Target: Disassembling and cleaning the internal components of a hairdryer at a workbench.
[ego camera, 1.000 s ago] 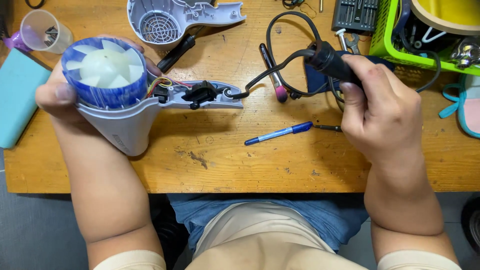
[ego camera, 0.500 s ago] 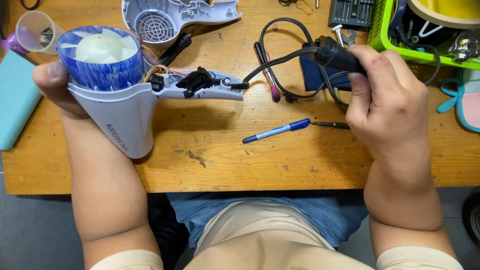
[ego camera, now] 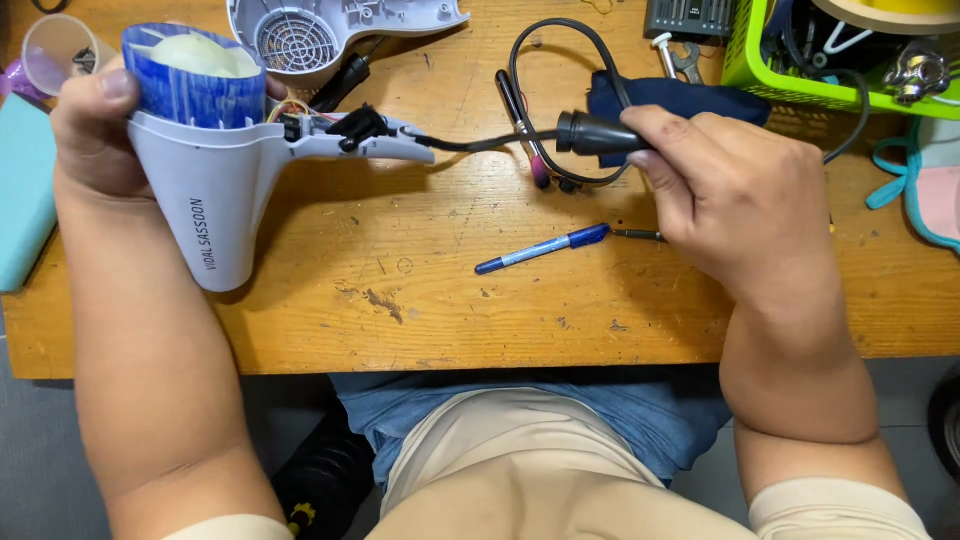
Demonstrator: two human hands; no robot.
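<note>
Black cord (ego camera: 600, 133) end hidden in right hand (ego camera: 735, 205) (green basket (ego camera: 790, 85) cropped).

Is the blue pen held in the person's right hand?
No: the blue pen lies loose on the wooden table, while the right hand grips the black cord end.

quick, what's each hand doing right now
Left hand: closed around the opened white hair dryer body, lifted off the table.
Right hand: closed on the black cord collar.
</note>
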